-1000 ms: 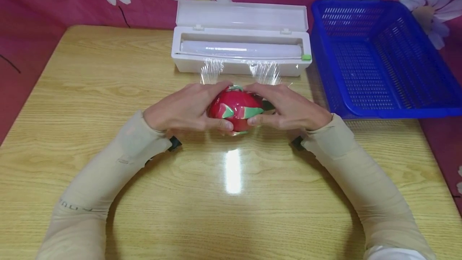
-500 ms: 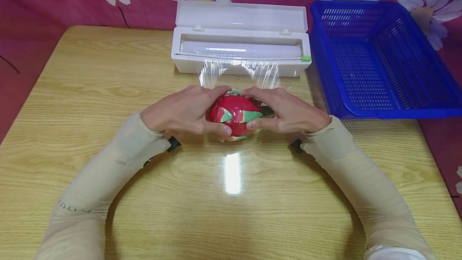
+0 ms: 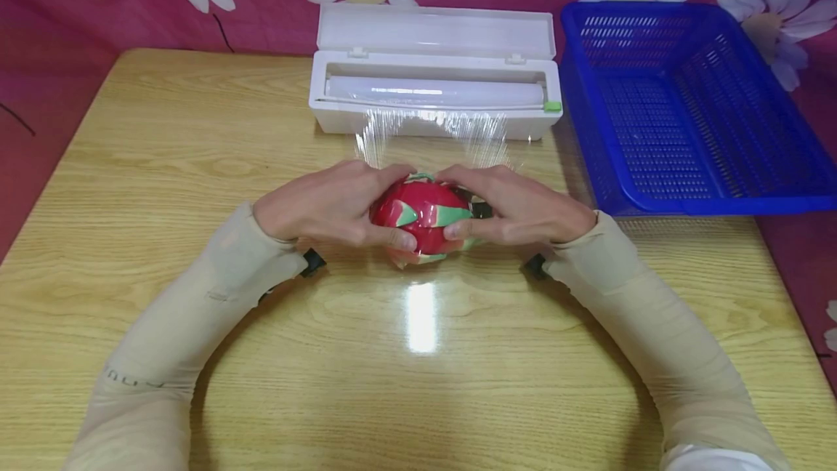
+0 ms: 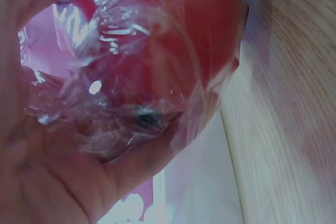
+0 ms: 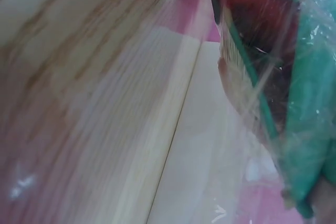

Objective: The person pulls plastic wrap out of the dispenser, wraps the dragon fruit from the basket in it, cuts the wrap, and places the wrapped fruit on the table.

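Tabletop [image 3: 163, 166]: both hands (fingers curled) grip dragon fruit [image 3: 421, 218].

Left grip [image 3: 327, 206] and right grip [image 3: 516, 202] curled inward, fingertips meeting, forearms converging

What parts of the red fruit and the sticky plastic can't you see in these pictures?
- Head view: both ends of the dragon fruit are hidden under the left hand and right hand.
- Head view: the fruit's underside is hidden by the fruit itself.
- Head view: the clear wrap stretching from the dispenser shows only as glints; its edges can't be traced.
- Right wrist view: too close and blurred; only part of the fruit shows.
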The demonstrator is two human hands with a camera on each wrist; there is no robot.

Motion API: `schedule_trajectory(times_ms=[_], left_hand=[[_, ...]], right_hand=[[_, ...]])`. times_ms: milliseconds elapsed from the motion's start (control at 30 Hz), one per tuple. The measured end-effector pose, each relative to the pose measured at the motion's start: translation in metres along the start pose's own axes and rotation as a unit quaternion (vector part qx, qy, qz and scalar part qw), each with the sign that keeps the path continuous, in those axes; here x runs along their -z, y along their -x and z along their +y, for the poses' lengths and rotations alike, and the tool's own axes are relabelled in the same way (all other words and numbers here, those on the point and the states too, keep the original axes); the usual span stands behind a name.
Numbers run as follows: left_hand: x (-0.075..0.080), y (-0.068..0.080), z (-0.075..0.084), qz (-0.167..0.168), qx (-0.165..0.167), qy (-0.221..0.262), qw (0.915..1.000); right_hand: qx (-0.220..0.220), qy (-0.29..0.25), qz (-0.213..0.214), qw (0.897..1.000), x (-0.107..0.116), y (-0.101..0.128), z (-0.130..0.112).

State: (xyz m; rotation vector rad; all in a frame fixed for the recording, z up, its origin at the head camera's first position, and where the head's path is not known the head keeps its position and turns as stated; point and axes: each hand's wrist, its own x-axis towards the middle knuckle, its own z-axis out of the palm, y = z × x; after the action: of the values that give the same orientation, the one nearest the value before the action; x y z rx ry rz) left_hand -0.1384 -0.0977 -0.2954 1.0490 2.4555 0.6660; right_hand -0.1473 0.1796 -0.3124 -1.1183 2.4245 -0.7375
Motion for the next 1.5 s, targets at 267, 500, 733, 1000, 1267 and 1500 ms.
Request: schedule_trajectory(times_ms=[267,500,733,1000,1267,1500], left_hand=[[-0.0012,-0.0009,-0.0011,-0.01,-0.019,0.005,0.9998],[-0.0014,0.0,-0.0013,-0.022,-0.019,0.007,0.9996],[-0.001,0.0011,-0.0013,-0.037,-0.01,0.021,0.999],[-0.0008,0.0021,-0.0004,-0.058,0.0,0.01,0.9983],[-0.0012,0.0019,-0.0009,-0.08,0.004,0.003,0.9968],[-0.0008,0.0021,-0.0012,-0.092,0.009,0.008,0.9957]], right_hand=[[0.004,0.0,-0.011,1.0,-0.0011,0.0003,-0.0021],[0.01,-0.011,-0.021,1.0,-0.0011,-0.0002,-0.0021],[0.016,-0.016,-0.034,0.999,-0.001,-0.0007,-0.003],[0.016,-0.022,-0.049,0.998,-0.0037,-0.0015,-0.0036],[0.027,-0.038,-0.06,0.997,-0.0073,-0.0017,-0.003],[0.029,-0.054,-0.07,0.996,-0.0097,-0.0037,-0.0038]])
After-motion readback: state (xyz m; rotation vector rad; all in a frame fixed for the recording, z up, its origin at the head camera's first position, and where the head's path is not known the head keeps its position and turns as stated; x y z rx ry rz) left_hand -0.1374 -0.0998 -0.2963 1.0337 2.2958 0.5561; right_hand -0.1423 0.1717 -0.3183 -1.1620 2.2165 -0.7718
